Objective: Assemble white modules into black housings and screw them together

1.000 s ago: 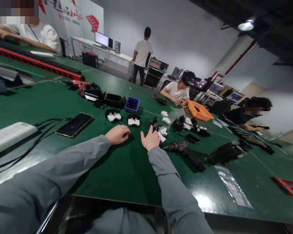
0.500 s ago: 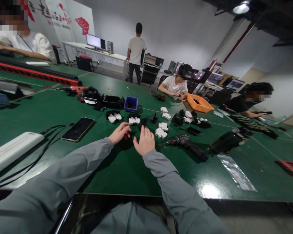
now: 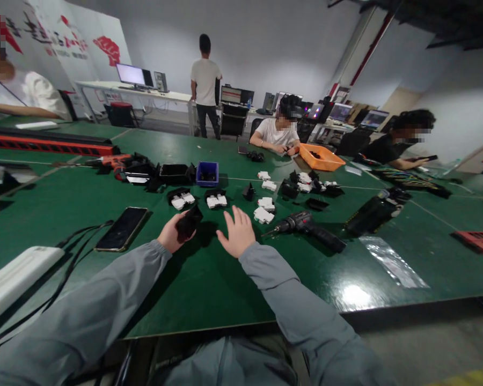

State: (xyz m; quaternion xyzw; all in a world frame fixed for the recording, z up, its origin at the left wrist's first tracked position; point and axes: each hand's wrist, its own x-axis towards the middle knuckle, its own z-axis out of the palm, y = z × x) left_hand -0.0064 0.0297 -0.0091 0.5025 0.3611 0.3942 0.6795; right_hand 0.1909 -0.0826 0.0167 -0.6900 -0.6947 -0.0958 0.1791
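My left hand [image 3: 174, 234] is closed around a black plastic piece [image 3: 189, 222], an angular shell held just above the green table [image 3: 209, 289]. To its right, my right hand [image 3: 238, 230] hovers with fingers apart and nothing in it. Just beyond my hands lie white parts in black housings, one on the left [image 3: 183, 200] and one in the middle [image 3: 216, 200]. White connector-like parts [image 3: 263, 214] rest past my right fingertips, near a small black piece [image 3: 248, 191]. A black cordless drill [image 3: 306, 228] lies right of my right hand, its bit pointing toward it.
A phone [image 3: 123, 229] and a white power bank [image 3: 22, 281] with a black cable lie at left. Farther back are a blue bin [image 3: 207, 174], a black tray [image 3: 174, 172] and an orange bin [image 3: 321, 157]. A plastic bag [image 3: 392, 262] lies at right. Several people are around.
The black piece that was by my right fingers is now in my left hand, which has moved left. My right hand has opened, its fingers spread. The camera view has shifted slightly.
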